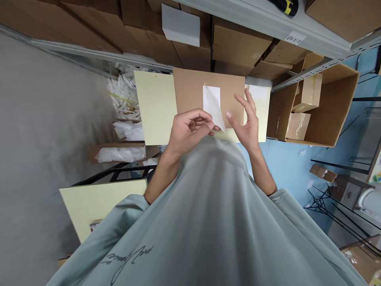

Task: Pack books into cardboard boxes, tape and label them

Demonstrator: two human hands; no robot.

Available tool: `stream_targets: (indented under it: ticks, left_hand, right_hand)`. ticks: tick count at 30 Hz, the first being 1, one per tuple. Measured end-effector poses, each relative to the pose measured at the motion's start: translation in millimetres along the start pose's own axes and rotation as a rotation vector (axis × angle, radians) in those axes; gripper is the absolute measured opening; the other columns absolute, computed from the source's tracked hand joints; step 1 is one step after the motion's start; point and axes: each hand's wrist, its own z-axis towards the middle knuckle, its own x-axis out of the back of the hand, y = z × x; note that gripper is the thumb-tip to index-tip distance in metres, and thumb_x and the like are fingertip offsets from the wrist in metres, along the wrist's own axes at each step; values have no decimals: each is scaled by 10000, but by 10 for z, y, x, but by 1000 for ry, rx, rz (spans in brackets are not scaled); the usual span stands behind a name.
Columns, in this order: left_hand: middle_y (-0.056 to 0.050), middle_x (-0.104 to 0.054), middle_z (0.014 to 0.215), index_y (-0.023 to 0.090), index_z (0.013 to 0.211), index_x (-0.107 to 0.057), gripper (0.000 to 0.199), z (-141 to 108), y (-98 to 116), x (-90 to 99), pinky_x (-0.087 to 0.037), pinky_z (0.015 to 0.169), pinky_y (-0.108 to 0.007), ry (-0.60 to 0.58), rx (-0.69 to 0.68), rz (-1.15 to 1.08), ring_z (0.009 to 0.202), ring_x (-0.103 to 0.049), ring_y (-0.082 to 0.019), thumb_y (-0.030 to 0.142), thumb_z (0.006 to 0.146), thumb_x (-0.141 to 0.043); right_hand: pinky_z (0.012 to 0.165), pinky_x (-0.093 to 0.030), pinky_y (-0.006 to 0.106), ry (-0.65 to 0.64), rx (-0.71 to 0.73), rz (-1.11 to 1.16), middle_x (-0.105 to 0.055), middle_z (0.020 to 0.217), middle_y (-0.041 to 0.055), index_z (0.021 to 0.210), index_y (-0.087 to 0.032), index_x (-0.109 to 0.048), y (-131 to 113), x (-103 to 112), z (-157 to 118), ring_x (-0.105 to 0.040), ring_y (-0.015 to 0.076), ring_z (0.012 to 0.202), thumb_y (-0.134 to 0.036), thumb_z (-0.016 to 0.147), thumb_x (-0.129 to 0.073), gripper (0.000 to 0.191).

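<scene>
Between thumb and fingers, my left hand (192,129) pinches the lower corner of a small white paper slip (212,101). A thin layer of the slip runs diagonally across it, folded over or peeled; I cannot tell which. Just right of the slip, my right hand (247,125) holds nothing, its fingers spread and pointing up. Behind both hands lies a flat brown cardboard piece (187,87). It rests on a pale yellow tabletop (157,107). Another white sheet (258,92) lies at the tabletop's right end.
Cardboard boxes (238,43) fill the metal shelf (253,22) beyond the tabletop. An open carton (342,107) with smaller boxes stands at right. White wrapped items (123,93) are piled at left. A second yellow board (110,202) is near my left elbow.
</scene>
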Motion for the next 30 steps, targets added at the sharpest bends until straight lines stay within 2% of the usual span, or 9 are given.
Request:
stream_targets:
  ticks: [3,6,10,14,19,22,24,27,30]
  left_hand:
    - [-48,-786,813,202,852,-736,365,-10,-9,-5,-728,721,-341,-10,-53,66,796,-851,-243,498,855,-951]
    - [-38,-802,838,202,865,-759,335,-24,-13,5,-714,735,-311,-10,-125,176,756,-809,-193,498,892,-915]
    - [-20,-802,844,205,882,-772,327,-42,-25,43,-714,768,-304,4,-201,294,749,-791,-175,510,931,-880]
    - [-25,-811,861,209,898,-779,318,-51,-37,113,-715,800,-298,-13,-210,319,800,-814,-184,512,980,-829]
    - [-25,-819,887,211,911,-774,279,-55,-86,306,-708,811,-288,13,-169,306,818,-817,-182,480,961,-833]
    - [-20,-814,865,222,909,-771,216,-36,-235,565,-685,776,-278,96,-115,314,815,-810,-190,425,926,-844]
    - [-21,-813,852,231,898,-776,153,9,-411,838,-662,750,-275,159,-71,330,815,-800,-198,368,900,-843]
    - [-14,-793,804,239,839,-774,60,129,-678,1393,-632,758,-288,279,8,380,810,-778,-215,246,832,-833]
    - [13,-709,684,241,719,-702,177,238,-712,1999,-625,831,-312,415,85,402,796,-746,-228,147,774,-842]
  right_hand:
    - [1460,-284,800,22,114,-88,-515,1816,20,1275,-342,-779,-245,16,-64,-290,385,1828,-499,1139,-725,214]
    - [1458,-260,831,-27,174,-133,-566,1763,-9,1134,-329,-794,-464,5,-93,-286,413,1824,-395,1114,-754,80]
    - [1465,-255,821,-24,230,-208,-571,1756,-19,1092,-323,-792,-529,-36,-70,-250,418,1835,-346,1099,-731,65]
    - [1447,-310,812,-46,264,-286,-625,1703,0,1051,-312,-763,-493,-87,-35,-297,403,1821,-347,1102,-697,90]
    - [1437,-344,780,-129,196,-230,-683,1613,65,1052,-287,-698,-552,-216,3,-382,378,1784,-355,1124,-649,111]
    - [1418,-374,777,-127,114,-185,-731,1495,87,1070,-287,-676,-650,-328,22,-454,377,1738,-383,1137,-646,121]
    - [1408,-396,766,-114,58,-158,-760,1403,91,1061,-295,-678,-711,-425,15,-513,375,1689,-381,1135,-663,114]
    - [1368,-461,737,-99,1,-150,-789,1296,87,1043,-303,-687,-753,-619,-44,-602,369,1597,-358,1113,-696,90]
    - [1290,-550,688,-87,-32,-153,-810,1209,76,1031,-297,-697,-744,-856,-160,-694,352,1477,-329,1093,-684,71]
